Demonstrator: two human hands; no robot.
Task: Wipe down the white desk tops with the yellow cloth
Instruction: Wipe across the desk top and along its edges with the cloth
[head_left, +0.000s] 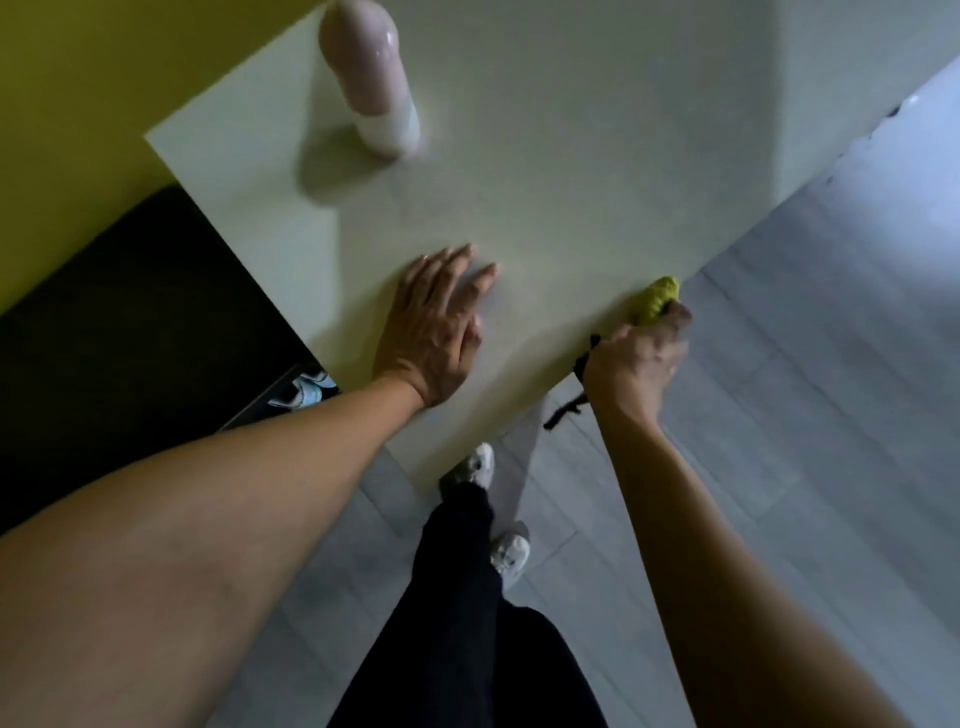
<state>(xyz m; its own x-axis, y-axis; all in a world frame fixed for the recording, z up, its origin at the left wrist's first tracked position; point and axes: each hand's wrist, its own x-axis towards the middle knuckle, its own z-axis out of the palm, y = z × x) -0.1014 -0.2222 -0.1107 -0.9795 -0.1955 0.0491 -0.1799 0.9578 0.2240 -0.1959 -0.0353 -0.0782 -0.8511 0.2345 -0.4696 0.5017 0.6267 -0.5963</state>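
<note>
Left hand (434, 332) flat, fingers spread, on white desk top (571, 182). Right hand (636, 364) closed around yellow cloth (655, 300) at desk edge.

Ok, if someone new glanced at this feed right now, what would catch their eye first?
Probably the yellow cloth, bunched in the right hand at the desk's floor-side edge, the one bright spot in a dim scene. Next, the left hand lying flat and open on the white top near the middle of the view. Then the tall pale bottle standing alone towards the far corner.
</note>
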